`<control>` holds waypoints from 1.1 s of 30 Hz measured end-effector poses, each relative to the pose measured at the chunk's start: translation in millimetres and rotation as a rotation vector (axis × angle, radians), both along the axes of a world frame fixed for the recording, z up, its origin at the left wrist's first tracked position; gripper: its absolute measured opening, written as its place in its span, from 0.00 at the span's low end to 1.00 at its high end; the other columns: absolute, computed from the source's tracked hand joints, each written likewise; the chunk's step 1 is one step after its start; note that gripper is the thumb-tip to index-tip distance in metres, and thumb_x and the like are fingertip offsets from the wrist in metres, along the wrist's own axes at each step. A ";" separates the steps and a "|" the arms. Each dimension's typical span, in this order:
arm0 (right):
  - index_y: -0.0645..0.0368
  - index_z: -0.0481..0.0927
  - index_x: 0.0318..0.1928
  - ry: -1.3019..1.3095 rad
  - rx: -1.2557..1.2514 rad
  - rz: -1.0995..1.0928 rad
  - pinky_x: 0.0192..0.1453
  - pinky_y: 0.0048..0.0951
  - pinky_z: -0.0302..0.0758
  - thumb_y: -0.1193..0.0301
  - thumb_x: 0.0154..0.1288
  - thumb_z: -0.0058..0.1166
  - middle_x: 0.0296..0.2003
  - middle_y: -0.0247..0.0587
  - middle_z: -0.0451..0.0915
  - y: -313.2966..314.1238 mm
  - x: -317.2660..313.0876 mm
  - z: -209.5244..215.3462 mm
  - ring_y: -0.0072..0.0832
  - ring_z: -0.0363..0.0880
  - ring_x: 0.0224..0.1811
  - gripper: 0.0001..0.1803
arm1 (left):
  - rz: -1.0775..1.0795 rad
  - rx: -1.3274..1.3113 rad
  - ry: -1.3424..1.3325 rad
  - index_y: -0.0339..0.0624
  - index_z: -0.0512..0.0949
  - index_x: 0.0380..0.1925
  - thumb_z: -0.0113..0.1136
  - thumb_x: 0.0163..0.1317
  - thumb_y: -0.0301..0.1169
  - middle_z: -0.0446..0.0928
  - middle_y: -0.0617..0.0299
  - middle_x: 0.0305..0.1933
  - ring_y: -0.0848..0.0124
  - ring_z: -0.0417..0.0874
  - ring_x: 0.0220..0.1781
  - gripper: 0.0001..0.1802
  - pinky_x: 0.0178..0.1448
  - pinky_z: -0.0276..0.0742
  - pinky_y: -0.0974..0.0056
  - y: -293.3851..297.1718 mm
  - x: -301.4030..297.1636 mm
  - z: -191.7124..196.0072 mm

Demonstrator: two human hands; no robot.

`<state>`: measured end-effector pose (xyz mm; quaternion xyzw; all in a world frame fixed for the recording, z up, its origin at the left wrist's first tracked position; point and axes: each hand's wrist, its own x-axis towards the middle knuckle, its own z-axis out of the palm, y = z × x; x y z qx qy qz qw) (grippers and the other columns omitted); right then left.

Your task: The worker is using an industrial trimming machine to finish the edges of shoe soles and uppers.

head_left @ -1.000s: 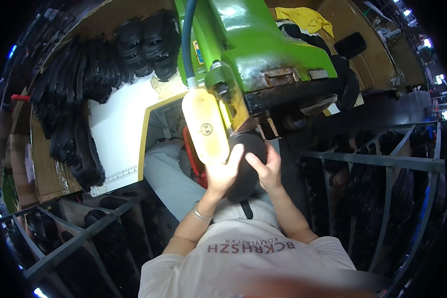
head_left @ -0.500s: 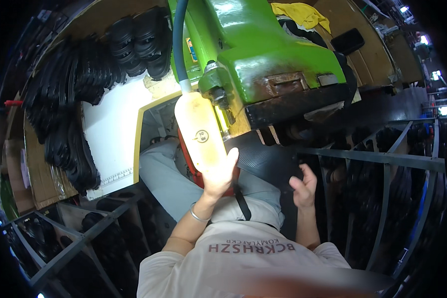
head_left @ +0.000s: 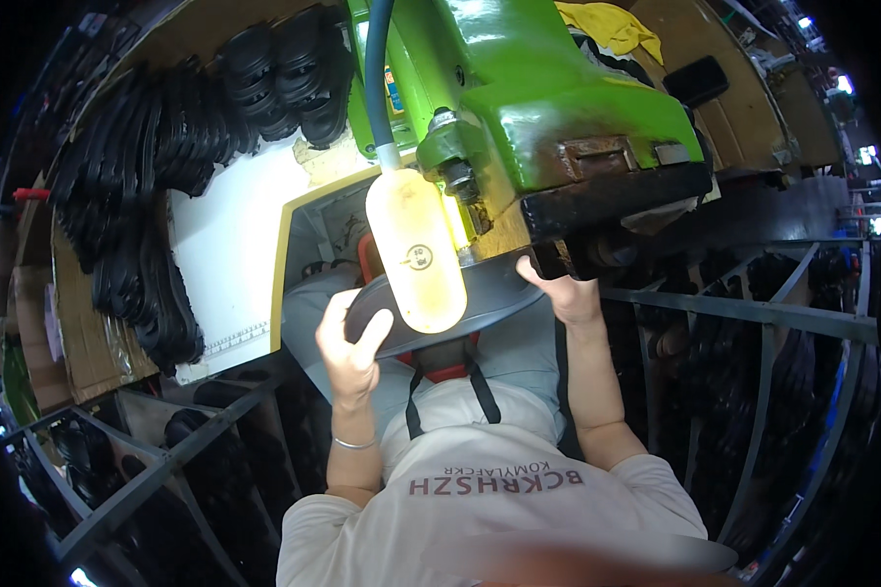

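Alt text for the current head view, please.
A person's left hand and right hand hold a curved black piece, partly hidden by a pale yellow housing, at a green machine. Black sole-shaped pieces lie piled on a white tabletop at left.

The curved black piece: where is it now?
In the head view, the curved black piece is near the centre, held between the left hand and right hand, partly behind the pale-yellow oval part.

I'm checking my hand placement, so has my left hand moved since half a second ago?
Yes. Judged against the white table, your left hand has moved leftward, closer to the table's edge.
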<state>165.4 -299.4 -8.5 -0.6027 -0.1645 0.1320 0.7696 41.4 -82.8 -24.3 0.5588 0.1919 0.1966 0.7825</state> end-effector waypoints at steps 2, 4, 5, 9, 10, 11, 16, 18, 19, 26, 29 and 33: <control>0.68 0.67 0.47 -0.070 -0.056 0.004 0.40 0.16 0.72 0.78 0.53 0.63 0.40 0.40 0.79 12.9 -2.8 -1.7 0.17 0.77 0.38 0.23 | -0.016 -0.031 0.026 0.35 0.72 0.33 0.61 0.53 0.17 0.77 0.61 0.33 0.79 0.75 0.33 0.09 0.42 0.71 0.73 11.6 -14.7 -9.8; 0.68 0.67 0.48 -0.017 -0.090 0.023 0.39 0.16 0.72 0.79 0.51 0.64 0.40 0.40 0.79 21.3 -4.3 -2.3 0.17 0.77 0.38 0.25 | -0.054 0.014 0.069 0.36 0.71 0.32 0.61 0.53 0.18 0.77 0.62 0.33 0.79 0.74 0.33 0.09 0.41 0.71 0.74 13.2 -30.7 -23.5; 0.68 0.67 0.48 0.032 -0.126 0.045 0.39 0.16 0.73 0.79 0.50 0.66 0.41 0.40 0.79 23.0 -3.6 -2.5 0.17 0.78 0.38 0.26 | -0.089 0.058 0.108 0.37 0.71 0.30 0.62 0.53 0.18 0.76 0.63 0.32 0.80 0.73 0.32 0.09 0.40 0.70 0.74 12.6 -37.3 -31.2; 0.66 0.68 0.48 -0.014 -0.061 0.005 0.40 0.17 0.75 0.82 0.46 0.67 0.39 0.38 0.78 29.4 1.6 0.9 0.18 0.78 0.38 0.28 | -0.187 -0.010 0.196 0.34 0.72 0.31 0.63 0.54 0.18 0.78 0.63 0.34 0.80 0.75 0.34 0.09 0.41 0.71 0.75 -25.6 -47.1 -48.3; 0.65 0.69 0.48 -0.031 -0.072 -0.037 0.41 0.18 0.76 0.83 0.46 0.67 0.39 0.36 0.78 25.5 0.3 -1.1 0.18 0.78 0.38 0.28 | -0.163 0.020 0.185 0.33 0.73 0.33 0.63 0.54 0.18 0.78 0.63 0.34 0.81 0.75 0.34 0.09 0.40 0.72 0.75 -34.5 -42.8 -47.0; 0.65 0.70 0.48 -0.065 -0.067 -0.062 0.41 0.17 0.75 0.83 0.48 0.65 0.38 0.34 0.78 23.2 0.3 6.1 0.18 0.77 0.38 0.26 | -0.129 0.053 0.176 0.31 0.74 0.35 0.63 0.54 0.18 0.78 0.63 0.34 0.81 0.76 0.34 0.09 0.40 0.72 0.75 -37.8 -37.5 -46.5; 0.65 0.76 0.37 0.001 -0.092 -0.352 0.22 0.13 0.67 0.78 0.55 0.60 0.27 0.34 0.78 -46.0 9.9 -16.4 0.14 0.73 0.23 0.09 | -0.140 0.700 -0.068 0.31 0.79 0.37 0.67 0.50 0.23 0.81 0.56 0.31 0.71 0.81 0.33 0.13 0.41 0.76 0.68 -39.6 19.9 -11.2; 0.64 0.76 0.37 -0.008 -0.035 -0.405 0.21 0.13 0.67 0.77 0.56 0.60 0.26 0.33 0.77 -44.7 12.1 -12.2 0.13 0.73 0.23 0.09 | -0.184 0.741 -0.054 0.34 0.80 0.36 0.68 0.50 0.25 0.80 0.56 0.31 0.68 0.80 0.32 0.13 0.40 0.75 0.65 -39.4 34.4 -17.8; 0.64 0.75 0.37 -0.015 -0.009 -0.453 0.21 0.13 0.66 0.76 0.57 0.60 0.25 0.33 0.77 -44.0 13.7 -8.9 0.12 0.72 0.22 0.09 | -0.185 0.738 -0.065 0.34 0.80 0.36 0.68 0.50 0.25 0.80 0.56 0.31 0.68 0.80 0.32 0.13 0.40 0.75 0.65 -37.6 41.0 -16.8; 0.63 0.73 0.34 -0.009 0.053 -0.370 0.28 0.11 0.63 0.78 0.56 0.60 0.25 0.31 0.75 -20.7 11.9 -12.1 0.10 0.69 0.24 0.08 | -0.113 0.404 -0.026 0.34 0.78 0.31 0.67 0.50 0.21 0.79 0.64 0.30 0.74 0.77 0.31 0.08 0.39 0.74 0.70 -21.2 31.7 -5.3; 0.64 0.74 0.36 -0.036 0.082 -0.288 0.31 0.10 0.65 0.77 0.56 0.59 0.28 0.31 0.76 3.9 5.9 -7.8 0.11 0.69 0.26 0.08 | -0.095 0.622 -0.037 0.30 0.78 0.34 0.63 0.51 0.21 0.82 0.55 0.27 0.74 0.82 0.28 0.09 0.35 0.76 0.70 -2.0 15.6 -7.7; 0.64 0.76 0.38 -0.058 0.064 -0.167 0.33 0.14 0.68 0.80 0.55 0.59 0.30 0.30 0.77 22.4 -2.8 -8.8 0.13 0.72 0.29 0.10 | -0.032 0.452 0.063 0.31 0.78 0.32 0.64 0.52 0.21 0.80 0.62 0.26 0.78 0.78 0.27 0.07 0.33 0.74 0.73 5.9 -11.5 -25.6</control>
